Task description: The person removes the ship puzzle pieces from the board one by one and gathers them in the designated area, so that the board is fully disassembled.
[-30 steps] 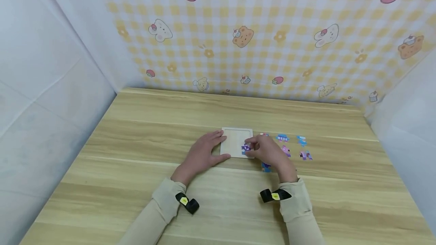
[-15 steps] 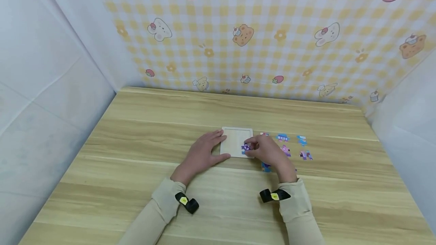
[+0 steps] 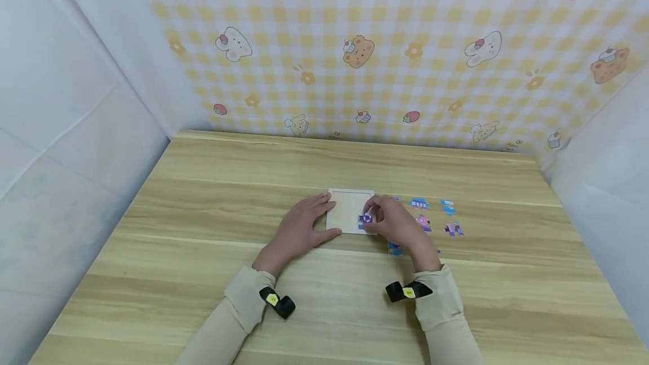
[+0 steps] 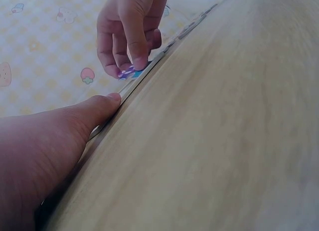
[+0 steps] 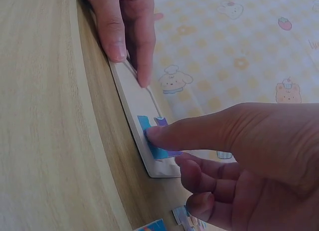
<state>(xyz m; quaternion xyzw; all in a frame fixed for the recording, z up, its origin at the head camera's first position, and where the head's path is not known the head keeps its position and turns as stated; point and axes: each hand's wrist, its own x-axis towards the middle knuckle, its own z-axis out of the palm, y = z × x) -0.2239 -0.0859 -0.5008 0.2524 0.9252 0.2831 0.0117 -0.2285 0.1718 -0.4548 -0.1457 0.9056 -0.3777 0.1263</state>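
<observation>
A small jigsaw piece (image 3: 364, 219), purple and blue with a white pattern, lies at the lower right corner of a shallow pale wooden puzzle tray (image 3: 347, 207). My right hand (image 3: 398, 222) pinches this piece; in the right wrist view the thumb presses on its blue part (image 5: 144, 123). On the tray's left side rests my left hand (image 3: 300, 227), fingers and thumb spread. Its thumb touches the tray's near edge, and the fingertips reach the far left corner. Part of the piece is hidden under the right fingers.
To the right of the tray, several loose jigsaw pieces lie on the wooden table, among them a blue one (image 3: 419, 203), a pink one (image 3: 423, 222) and a dark blue one (image 3: 395, 248). A checked cloth (image 3: 360, 89) hangs behind the table.
The pinched piece has turned slightly and sits squarer to the tray's corner, with the right fingers shifting a little. My left hand stays on the tray.
</observation>
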